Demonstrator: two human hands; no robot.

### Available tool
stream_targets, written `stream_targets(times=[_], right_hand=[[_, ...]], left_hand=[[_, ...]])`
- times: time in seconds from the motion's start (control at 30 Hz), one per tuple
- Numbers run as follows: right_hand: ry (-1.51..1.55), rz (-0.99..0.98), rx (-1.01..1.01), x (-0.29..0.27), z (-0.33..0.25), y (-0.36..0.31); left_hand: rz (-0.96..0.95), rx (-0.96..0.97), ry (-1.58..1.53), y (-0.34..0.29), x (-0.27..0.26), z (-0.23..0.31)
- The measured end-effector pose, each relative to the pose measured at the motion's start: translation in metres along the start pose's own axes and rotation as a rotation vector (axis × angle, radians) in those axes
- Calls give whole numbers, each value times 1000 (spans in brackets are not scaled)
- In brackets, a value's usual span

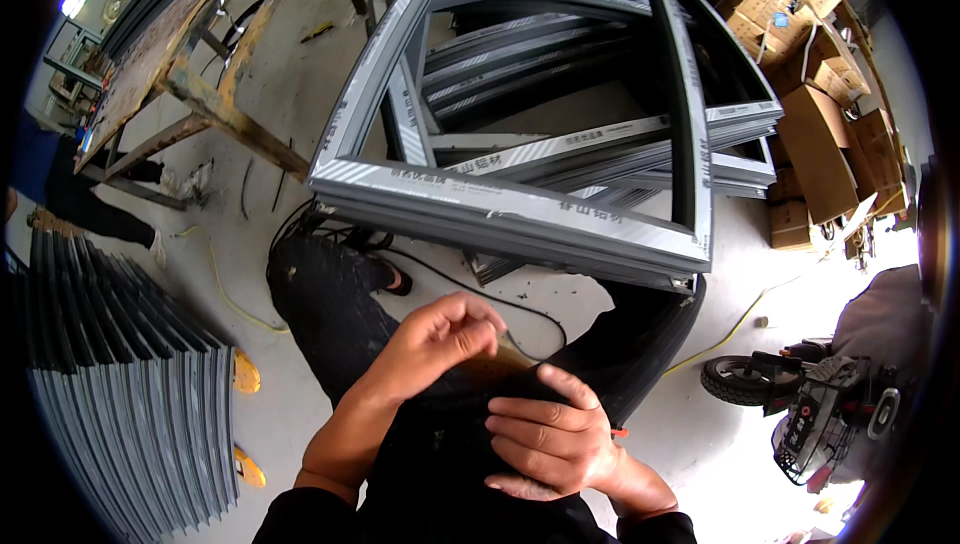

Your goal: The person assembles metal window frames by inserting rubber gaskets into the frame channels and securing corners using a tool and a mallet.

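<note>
Grip half-curled in our left hand [440, 340] and right hand [556, 442], though we cannot tell whether either clamps anything, we face the metal frame [500, 198] at upper centre, its near side running crosswise, left hand nearer.

"Report the hands."
"Left hand [440, 344] is raised, thumb and forefinger drawn together. Right hand [555, 439] sits lower, fingers curled; whether either grips anything cannot be determined."
"Metalwork?"
"Grey frames [560, 147], stacked at angles; the top frame's [540, 210] near edge lies at the knees [320, 284]."
"Surroundings?"
"Cardboard boxes [815, 149] beyond the top frame's right edge, scooter [835, 404] past its near right corner. Another person's leg [100, 206] shows near the bench's [150, 74] left corner."
</note>
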State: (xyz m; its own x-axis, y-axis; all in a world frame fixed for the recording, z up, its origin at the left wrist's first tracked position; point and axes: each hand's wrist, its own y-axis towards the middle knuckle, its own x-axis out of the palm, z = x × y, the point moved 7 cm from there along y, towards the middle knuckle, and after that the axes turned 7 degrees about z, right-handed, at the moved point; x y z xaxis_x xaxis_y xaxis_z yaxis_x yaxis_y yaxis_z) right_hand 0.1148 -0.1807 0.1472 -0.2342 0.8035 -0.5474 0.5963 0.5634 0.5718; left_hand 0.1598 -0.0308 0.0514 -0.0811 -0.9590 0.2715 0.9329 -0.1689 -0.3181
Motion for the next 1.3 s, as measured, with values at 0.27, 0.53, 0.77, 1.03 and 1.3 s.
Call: stream_targets(times=[0.27,0.53,0.77,1.03,1.3], right_hand=[[27,-19,-1,8,2,-3],[173,-2,23,5,4,-7],[198,3,40,2,4,-7],[346,-31,100,3,9,-2],[460,-72,137,4,13,1]], left_hand=[[-282,234,431,-36,31,58],[-256,182,395,-39,36,56],[-248,206,438,-37,39,53],[-197,359,642,-34,41,61],[-124,403,674,-33,40,59]])
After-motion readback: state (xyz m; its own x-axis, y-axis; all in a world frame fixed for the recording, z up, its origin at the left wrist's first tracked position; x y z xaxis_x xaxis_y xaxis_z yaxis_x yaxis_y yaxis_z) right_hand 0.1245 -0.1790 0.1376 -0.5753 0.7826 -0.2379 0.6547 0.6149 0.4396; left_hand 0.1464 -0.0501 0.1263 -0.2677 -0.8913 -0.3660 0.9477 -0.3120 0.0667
